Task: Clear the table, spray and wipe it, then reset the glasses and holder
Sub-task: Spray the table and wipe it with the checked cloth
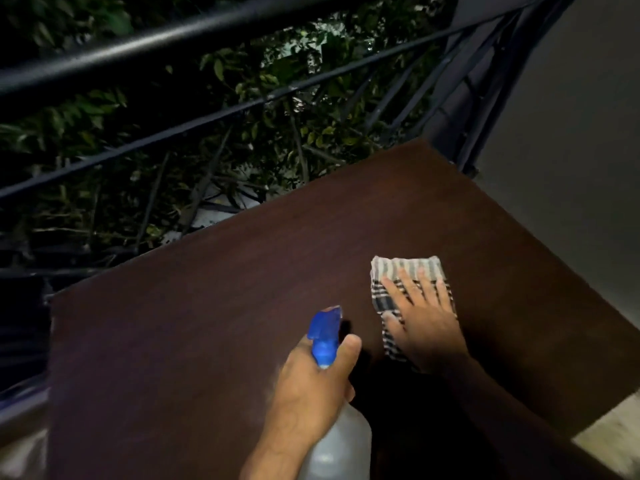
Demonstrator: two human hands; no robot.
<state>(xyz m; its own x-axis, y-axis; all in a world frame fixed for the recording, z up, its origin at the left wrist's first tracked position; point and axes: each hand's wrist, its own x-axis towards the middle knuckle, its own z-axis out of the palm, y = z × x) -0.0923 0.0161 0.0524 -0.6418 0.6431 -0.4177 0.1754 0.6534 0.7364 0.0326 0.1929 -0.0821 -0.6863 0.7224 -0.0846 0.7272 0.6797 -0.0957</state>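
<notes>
Two hands work the dark brown wooden table [242, 306]: left hand [311, 386] grips a translucent spray bottle with blue nozzle [325, 336]; right hand [420, 315], fingers spread, presses a striped grey-and-white cloth [405, 271] flat. Spray-and-wipe step; next, probably sweeping strokes across the unwiped surface.

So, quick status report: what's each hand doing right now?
Left hand gripping spray bottle. Right hand flat on striped cloth. Table bare, nothing in the way.
</notes>
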